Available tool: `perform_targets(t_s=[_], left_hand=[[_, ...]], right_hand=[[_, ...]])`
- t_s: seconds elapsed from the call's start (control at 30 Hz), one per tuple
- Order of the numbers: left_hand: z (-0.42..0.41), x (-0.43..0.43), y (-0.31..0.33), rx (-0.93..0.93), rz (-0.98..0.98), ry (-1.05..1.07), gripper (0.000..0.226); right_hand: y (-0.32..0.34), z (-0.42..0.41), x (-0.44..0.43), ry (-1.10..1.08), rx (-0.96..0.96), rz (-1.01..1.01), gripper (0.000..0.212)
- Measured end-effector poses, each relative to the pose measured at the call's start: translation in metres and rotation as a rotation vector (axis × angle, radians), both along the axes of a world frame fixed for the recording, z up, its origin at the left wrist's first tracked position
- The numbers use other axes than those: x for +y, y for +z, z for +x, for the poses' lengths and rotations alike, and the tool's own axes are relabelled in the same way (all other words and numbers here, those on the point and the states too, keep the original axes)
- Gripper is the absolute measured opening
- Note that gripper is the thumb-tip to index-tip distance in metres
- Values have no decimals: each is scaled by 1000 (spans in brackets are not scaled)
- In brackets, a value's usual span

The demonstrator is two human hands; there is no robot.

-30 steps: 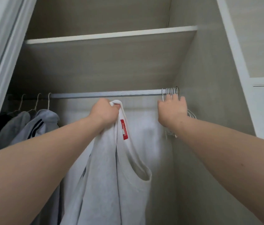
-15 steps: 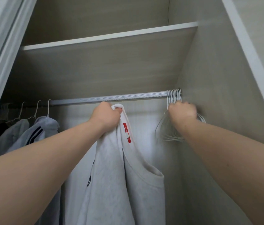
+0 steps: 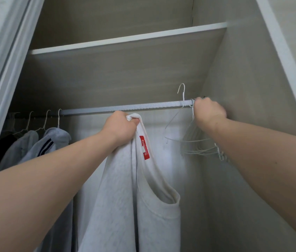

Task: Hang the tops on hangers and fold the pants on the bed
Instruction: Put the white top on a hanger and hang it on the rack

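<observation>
One top (image 3: 134, 197), one rod (image 3: 125, 107), a bunch of wire hangers (image 3: 195, 137).
Left hand (image 3: 119, 126) fisted tight on soft white top; right hand (image 3: 210, 113) curled round thin hangers, rod's far right end.

The sleeveless top (image 3: 125, 197) is seen in a pale, mottled grey-white, with a red label (image 3: 144, 147) marked in pale lettering. The wire hangers (image 3: 198, 144) are coated white, and the rail (image 3: 125, 107) is silver-grey and finely ribbed. The hooded top (image 3: 52, 140) is light grey, crossed by dark navy stripes. A plain grey garment (image 3: 19, 148) and a black garment (image 3: 1, 150) are also seen. The shelf (image 3: 125, 73) is finished in beige wood grain, edged white.
</observation>
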State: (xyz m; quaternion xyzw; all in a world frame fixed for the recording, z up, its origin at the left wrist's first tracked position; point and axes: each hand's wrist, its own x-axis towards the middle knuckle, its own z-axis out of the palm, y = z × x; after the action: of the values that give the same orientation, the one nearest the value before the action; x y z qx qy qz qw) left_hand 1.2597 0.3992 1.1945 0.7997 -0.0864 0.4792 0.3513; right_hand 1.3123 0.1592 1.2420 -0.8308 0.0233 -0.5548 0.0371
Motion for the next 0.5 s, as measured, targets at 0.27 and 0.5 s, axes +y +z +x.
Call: perform_targets(t_s=[0.27, 0.5], left_hand=[[-28, -1, -3, -61, -48, -79, 33], [-59, -6, -9, -147, -130, -199, 39]], right_hand=[[-4, -64, 20, 303, 90, 210, 19], [-41, -145, 27, 973, 226, 778, 23]])
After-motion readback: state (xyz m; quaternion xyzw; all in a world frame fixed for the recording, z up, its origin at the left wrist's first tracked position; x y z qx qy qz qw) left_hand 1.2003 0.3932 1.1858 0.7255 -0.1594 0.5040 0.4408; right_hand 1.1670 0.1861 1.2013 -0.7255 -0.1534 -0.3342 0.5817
